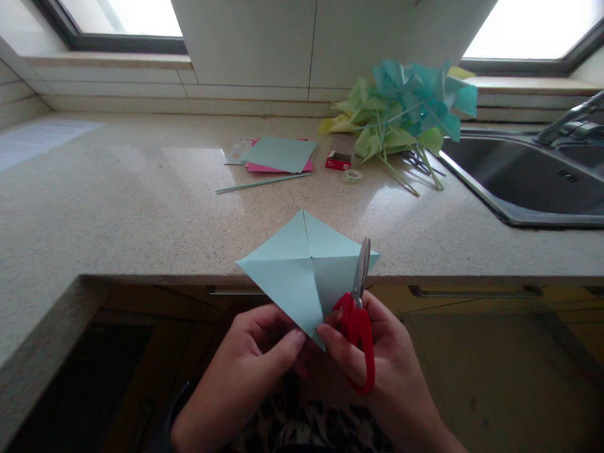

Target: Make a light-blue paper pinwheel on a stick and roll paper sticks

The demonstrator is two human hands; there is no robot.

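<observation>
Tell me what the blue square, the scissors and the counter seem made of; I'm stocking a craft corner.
Blue square: thin matte paper, judging by its sharp creases. Scissors: grey, probably steel blades, with glossy red, likely plastic handles. Counter: speckled beige stone or composite, polished, since it mirrors the window light.

The location is a home kitchen, in use as a craft station. Identifying features: a speckled stone countertop (pixel 117 201), a stainless-steel sink (pixel 528 176) set into it at right with a faucet (pixel 573 123) above, cabinet fronts with recessed drawer pulls (pixel 474 291) below the counter edge, and windows (pixel 123 19) above a tiled ledge. Craft items on the counter include a stack of coloured paper sheets (pixel 278 155), a roll of tape (pixel 352 176) and a heap of paper pinwheels (pixel 406 110).
</observation>
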